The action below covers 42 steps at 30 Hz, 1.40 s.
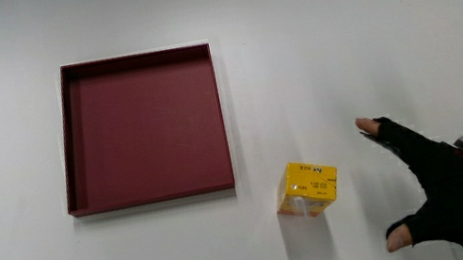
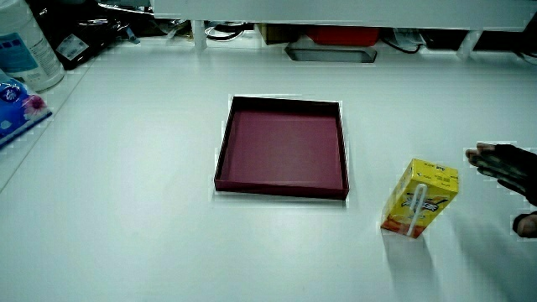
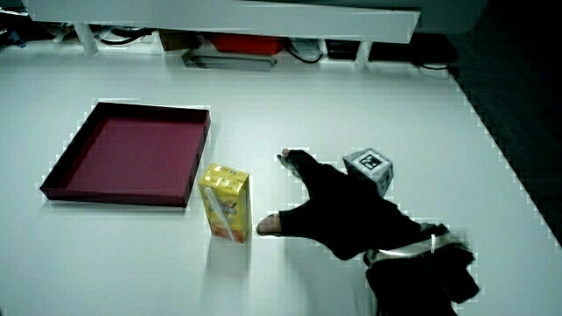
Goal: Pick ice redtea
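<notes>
The ice redtea is a small yellow drink carton (image 1: 308, 188) that stands upright on the white table, close to the near corner of the dark red tray (image 1: 69, 149). Both side views show the carton (image 2: 420, 198) (image 3: 226, 204) with a straw on its face. The hand (image 1: 443, 188) in its black glove lies beside the carton, a short gap away, with thumb and fingers spread wide toward it. It holds nothing. The same spread hand (image 3: 338, 211) appears in a side view, and only its fingertips (image 2: 491, 158) show in a side view.
The shallow square tray (image 2: 220, 159) (image 3: 61, 189) has nothing in it. A low partition with cables and boxes (image 2: 331, 38) under it runs along the table's edge farthest from the person. A white bottle (image 2: 23, 46) and a blue packet (image 2: 13, 105) sit near one table edge.
</notes>
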### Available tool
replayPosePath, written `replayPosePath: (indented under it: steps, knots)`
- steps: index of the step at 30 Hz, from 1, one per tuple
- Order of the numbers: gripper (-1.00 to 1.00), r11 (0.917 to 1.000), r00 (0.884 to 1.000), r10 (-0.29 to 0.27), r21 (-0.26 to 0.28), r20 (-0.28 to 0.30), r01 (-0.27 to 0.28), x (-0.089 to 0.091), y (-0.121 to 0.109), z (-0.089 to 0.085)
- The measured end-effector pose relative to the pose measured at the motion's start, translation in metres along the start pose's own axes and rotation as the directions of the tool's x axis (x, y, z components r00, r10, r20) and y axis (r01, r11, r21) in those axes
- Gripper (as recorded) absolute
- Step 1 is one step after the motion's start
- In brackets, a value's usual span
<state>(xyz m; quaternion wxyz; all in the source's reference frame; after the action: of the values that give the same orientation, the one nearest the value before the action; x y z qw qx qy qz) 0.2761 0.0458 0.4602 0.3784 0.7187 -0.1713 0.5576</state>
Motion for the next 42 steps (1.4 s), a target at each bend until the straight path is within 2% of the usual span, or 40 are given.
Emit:
replayPosePath:
  steps: [7, 8, 10, 12, 13, 14, 16, 20, 28, 31, 33, 37, 41, 42]
  knots:
    - [0.0, 0.9993, 0.999, 0.034, -0.016, -0.014, -0.034, 0.006, 0.013, -0.012]
    - [0.0, 0.9996, 0.999, 0.021, -0.02, -0.024, -0.022, 0.005, 0.015, -0.014]
    - [0.0, 0.9994, 0.999, 0.028, -0.022, -0.019, -0.028, 0.01, 0.018, -0.017]
    - [0.0, 0.9992, 0.999, 0.029, -0.026, -0.042, -0.03, 0.008, 0.023, -0.021]
    - [0.0, 0.9992, 0.999, 0.025, -0.03, -0.031, -0.026, 0.011, 0.024, -0.021]
    - [0.0, 0.9987, 0.998, 0.036, -0.033, -0.045, -0.038, 0.011, 0.027, -0.023]
    - [0.0, 0.9989, 0.997, 0.023, -0.04, -0.074, -0.026, 0.011, 0.03, -0.027]
    - [0.0, 0.9983, 0.998, 0.016, -0.055, -0.067, -0.02, 0.016, 0.037, -0.032]
    - [0.0, 0.9967, 0.993, 0.043, -0.064, -0.114, -0.051, 0.009, 0.052, -0.043]
    - [0.0, 0.9964, 0.991, 0.038, -0.071, -0.129, -0.047, 0.009, 0.055, -0.046]
    - [0.0, 0.9965, 0.992, 0.037, -0.07, -0.119, -0.045, 0.01, 0.056, -0.047]
    - [0.0, 0.9972, 0.989, 0.042, -0.055, -0.144, -0.05, 0.008, 0.056, -0.048]
    - [0.12, 0.9974, 0.987, 0.071, 0.002, -0.142, -0.072, 0.013, 0.053, -0.045]
    - [0.15, 0.9972, 0.983, 0.074, 0.011, -0.168, -0.073, 0.012, 0.053, -0.045]
